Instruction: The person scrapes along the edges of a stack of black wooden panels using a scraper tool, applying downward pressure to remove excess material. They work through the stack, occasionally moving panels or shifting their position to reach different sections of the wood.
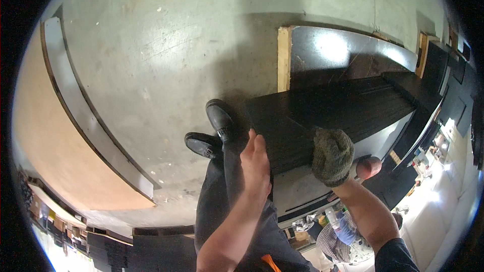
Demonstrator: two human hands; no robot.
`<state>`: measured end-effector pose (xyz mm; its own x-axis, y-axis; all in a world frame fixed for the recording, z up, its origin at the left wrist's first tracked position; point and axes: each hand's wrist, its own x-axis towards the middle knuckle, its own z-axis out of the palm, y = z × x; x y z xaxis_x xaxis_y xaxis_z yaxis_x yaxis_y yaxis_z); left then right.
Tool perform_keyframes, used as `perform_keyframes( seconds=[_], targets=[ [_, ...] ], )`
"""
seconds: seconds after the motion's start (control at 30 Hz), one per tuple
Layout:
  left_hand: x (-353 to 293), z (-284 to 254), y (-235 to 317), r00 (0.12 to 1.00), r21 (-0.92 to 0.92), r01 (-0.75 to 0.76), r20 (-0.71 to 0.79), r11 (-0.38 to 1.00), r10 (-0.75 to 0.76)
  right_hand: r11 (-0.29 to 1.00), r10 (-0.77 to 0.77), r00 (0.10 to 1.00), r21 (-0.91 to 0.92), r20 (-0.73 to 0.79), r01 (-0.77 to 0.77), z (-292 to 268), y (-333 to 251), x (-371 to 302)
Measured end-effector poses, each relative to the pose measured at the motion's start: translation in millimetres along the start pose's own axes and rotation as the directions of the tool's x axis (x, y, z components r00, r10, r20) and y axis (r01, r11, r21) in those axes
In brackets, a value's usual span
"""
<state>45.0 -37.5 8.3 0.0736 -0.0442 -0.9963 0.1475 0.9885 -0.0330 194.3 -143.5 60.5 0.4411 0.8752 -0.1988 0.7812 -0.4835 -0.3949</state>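
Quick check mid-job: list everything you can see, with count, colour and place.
Black panel: 1, black, ahead, under the hands
Glossy board: 1, dark with pale edge, beyond the panel
Large board: 1, tan, left
Strip: 1, whitish, along the large board
Rounded object: 1, red, beside right wrist
Checked cloth: 1, greyish, lower right, among uncountable clutter
Floor: 1, grey-green, beneath
Shoes: 2, black, centre-left
Left hand: 1, bare, at panel's left edge
Right hand: 1, dark knitted covering, over panel's near edge

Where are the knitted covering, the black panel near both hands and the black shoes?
Knitted covering (333,156): head view, middle of its fabric.
Black panel (317,112): head view, its broad dark face.
Black shoes (219,116): head view, top of the right one.
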Motion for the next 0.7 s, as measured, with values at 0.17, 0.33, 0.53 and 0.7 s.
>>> perform_keyframes(
  seconds=[0.17,0.33,0.53,0.7],
  targets=[
    [-28,1,2,0.998,0.16,0.048,0.041,0.986,-0.055,0.998,0.045,0.994,-0.039,0.104,-0.041,-10,-5,7],
    [-57,-16,-10,0.93,0.614,-0.356,0.305,0.704,0.204,0.923,0.171,0.936,0.283,0.307,-0.261,-10,-4,47],
    [-38,-37,-16,0.903,0.712,-0.402,0.413,0.575,0.12,0.983,-0.086,0.852,0.183,0.516,-0.011,115,46,98],
    [-31,-45,-21,0.896,0.731,-0.399,0.438,0.553,0.069,0.965,-0.249,0.709,0.228,0.66,0.126,183,55,116]
  ],
)
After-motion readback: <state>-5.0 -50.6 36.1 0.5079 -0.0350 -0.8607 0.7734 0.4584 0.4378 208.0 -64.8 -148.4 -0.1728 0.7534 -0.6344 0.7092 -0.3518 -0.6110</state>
